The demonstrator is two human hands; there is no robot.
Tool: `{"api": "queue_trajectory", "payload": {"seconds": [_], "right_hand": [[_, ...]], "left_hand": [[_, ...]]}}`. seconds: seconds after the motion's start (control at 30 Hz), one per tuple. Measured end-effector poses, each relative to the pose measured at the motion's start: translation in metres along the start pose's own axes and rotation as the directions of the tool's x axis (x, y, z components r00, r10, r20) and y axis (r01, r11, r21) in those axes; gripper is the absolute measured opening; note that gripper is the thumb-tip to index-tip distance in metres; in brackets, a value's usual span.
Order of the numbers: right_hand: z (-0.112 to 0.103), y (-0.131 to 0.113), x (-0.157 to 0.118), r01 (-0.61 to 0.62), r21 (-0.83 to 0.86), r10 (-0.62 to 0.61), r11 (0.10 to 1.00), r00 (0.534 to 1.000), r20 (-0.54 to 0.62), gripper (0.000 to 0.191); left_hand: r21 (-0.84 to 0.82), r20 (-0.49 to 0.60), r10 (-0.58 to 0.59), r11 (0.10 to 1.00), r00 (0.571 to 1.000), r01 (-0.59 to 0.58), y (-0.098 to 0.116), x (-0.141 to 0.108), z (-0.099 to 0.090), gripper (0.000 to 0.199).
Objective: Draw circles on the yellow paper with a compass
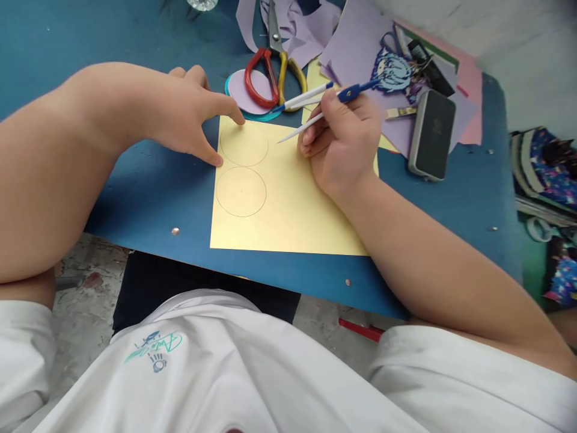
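Presently, two bare hands are at work over a blue table (pixel 469 210). The sheet of yellow paper (pixel 297 204) lies flat at the centre of the frame. Two drawn circles, one above the other, occupy its left side, each with a small dot at the middle.

Left hand (pixel 193 114), upper left of centre: index finger and thumb spread well apart, the remaining fingers bent behind. The index fingertip rests at the paper's top edge, by the upper circle; the thumb tip is at the left edge. Nothing is gripped between them.

Right hand (pixel 345 135), right of centre: thumb and fingers closed about the head of a blue-and-white drawing compass (pixel 348 93). Its legs are parted and point left; the white leg's tip is over the paper, right of the upper circle. Whether that tip touches cannot be determined.

Top centre: scissors (pixel 275 43) with one red and one yellow handle, the red one over a lilac paper disc (pixel 238 90), itself on a teal disc (pixel 265 116). Lilac offcuts (pixel 311 30) lie beside the blades.

Upper right: lilac sheets (pixel 351 39), a blue-and-white charm (pixel 392 71) and a dark-topped rectangular case (pixel 434 135).
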State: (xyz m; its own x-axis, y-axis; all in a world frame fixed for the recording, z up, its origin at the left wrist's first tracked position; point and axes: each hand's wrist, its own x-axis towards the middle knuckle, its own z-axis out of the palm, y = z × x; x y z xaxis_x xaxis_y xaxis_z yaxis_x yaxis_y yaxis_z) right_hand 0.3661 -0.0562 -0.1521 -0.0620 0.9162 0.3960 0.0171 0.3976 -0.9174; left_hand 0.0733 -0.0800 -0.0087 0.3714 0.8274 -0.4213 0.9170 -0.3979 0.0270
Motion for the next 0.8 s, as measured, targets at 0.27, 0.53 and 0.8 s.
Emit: {"api": "queue_trajectory", "payload": {"seconds": [0.27, 0.53, 0.8], "right_hand": [[0.005, -0.030, -0.014, -0.148, 0.051, 0.150, 0.988, 0.988, -0.041, 0.080], [0.013, -0.044, -0.013, -0.186, 0.071, 0.190, 0.980, 0.980, -0.058, 0.081], [0.011, -0.034, -0.010, -0.186, 0.067, 0.192, 0.980, 0.977, -0.089, 0.079]], "left_hand": [[-0.024, -0.118, 0.071, 0.997, 0.990, -0.075, 0.021, -0.018, 0.002, 0.068], [-0.232, -0.298, 0.170, 0.942, 0.939, -0.244, 0.047, -0.017, 0.025, 0.100], [-0.179, -0.256, 0.212, 0.949, 0.943, -0.261, 0.031, -0.001, 0.042, 0.095]]}}
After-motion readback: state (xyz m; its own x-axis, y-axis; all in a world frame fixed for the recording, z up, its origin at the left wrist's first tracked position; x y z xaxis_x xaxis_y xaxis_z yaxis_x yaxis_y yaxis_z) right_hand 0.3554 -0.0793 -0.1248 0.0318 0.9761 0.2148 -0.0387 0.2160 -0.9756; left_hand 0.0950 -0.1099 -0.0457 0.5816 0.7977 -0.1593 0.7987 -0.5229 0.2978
